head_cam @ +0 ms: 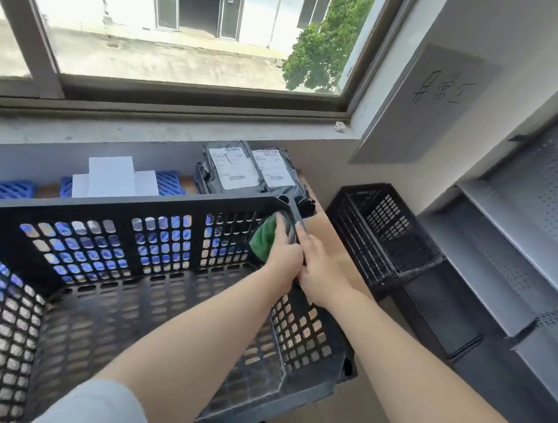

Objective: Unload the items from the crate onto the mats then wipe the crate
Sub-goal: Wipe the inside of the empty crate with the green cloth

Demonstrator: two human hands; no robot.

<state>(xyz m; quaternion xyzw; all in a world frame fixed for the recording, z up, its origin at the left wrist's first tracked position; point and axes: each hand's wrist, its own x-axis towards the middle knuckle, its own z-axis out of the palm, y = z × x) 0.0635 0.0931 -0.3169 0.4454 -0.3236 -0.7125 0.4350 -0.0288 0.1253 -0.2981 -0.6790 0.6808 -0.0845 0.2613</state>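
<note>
Inside, left hand (285,256) grip pressing green cloth (264,239) on black crate (168,206) wall, right hand (321,267) grip clasping rim

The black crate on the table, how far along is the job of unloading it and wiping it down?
Unloading looks done: the black crate holds no items, while white boxes and grey parcels sit behind it by the blue mats. Wiping is in hand: the left hand presses a green cloth against the inside of the far right corner, the right hand gripping the rim there. How much remains to be wiped cannot be told.
</note>
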